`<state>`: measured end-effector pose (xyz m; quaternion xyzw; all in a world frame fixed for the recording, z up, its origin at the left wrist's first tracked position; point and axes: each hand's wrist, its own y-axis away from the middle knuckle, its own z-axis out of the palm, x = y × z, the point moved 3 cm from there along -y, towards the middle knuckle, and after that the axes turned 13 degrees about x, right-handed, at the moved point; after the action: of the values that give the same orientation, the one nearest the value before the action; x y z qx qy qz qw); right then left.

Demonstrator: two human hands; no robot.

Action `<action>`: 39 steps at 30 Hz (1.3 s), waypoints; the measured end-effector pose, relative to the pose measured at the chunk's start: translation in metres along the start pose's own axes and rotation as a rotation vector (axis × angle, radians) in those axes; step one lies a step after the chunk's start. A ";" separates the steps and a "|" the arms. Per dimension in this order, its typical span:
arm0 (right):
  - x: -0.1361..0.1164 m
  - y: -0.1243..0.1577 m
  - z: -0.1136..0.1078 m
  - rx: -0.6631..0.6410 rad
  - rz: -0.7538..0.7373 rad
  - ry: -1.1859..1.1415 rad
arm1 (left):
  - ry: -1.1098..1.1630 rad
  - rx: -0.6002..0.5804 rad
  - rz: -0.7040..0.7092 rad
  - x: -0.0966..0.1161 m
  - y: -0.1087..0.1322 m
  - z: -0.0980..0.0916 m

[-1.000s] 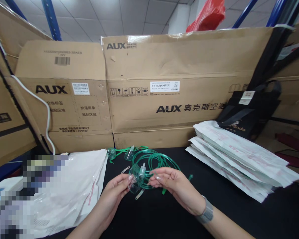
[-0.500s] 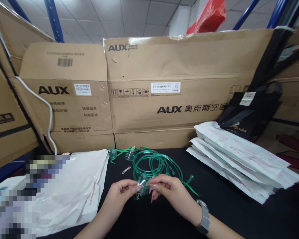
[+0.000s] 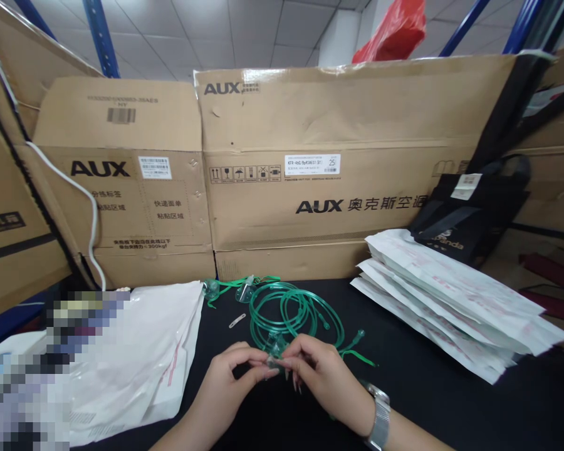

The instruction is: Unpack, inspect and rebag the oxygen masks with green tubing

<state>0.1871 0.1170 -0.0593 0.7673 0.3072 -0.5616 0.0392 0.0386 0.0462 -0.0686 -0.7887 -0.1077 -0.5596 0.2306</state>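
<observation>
My left hand (image 3: pixel 235 379) and my right hand (image 3: pixel 322 369) meet low in the middle of the head view, thumbs and fingertips pinched on a translucent green oxygen mask (image 3: pixel 276 343). Fingers hide its lower part. Just beyond it lies a coil of green tubing (image 3: pixel 336 310), with a connector (image 3: pixel 358 337) at its right end. A green elastic strap (image 3: pixel 361 359) extends to the right of my right hand. Behind the coil rest a clear cup-shaped piece (image 3: pixel 244 291) and a second greenish one (image 3: pixel 210 288). A small pale strip with holes (image 3: pixel 237 321) lies left of the coil.
White printed packages (image 3: pixel 136 351) lie on the black table (image 3: pixel 413 401) at the left, and a stack of similar packages (image 3: pixel 451 294) stands at the right. Behind that stack sits a black bag (image 3: pixel 465 213). Large cardboard boxes (image 3: pixel 348 131) wall off the back.
Both hands have drawn slightly down toward me. The mask has turned between my fingers, and its green body now shows above the fingertips.
</observation>
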 end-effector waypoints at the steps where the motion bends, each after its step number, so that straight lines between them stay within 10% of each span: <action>1: -0.002 0.001 -0.001 -0.002 -0.046 0.055 | -0.010 -0.003 0.018 0.000 0.001 0.000; 39: -0.012 0.009 0.002 -0.041 -0.215 0.306 | -0.246 -0.065 0.351 0.001 0.007 0.005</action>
<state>0.1878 0.1040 -0.0523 0.8056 0.4011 -0.4329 -0.0527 0.0462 0.0429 -0.0711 -0.8649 0.0222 -0.4134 0.2839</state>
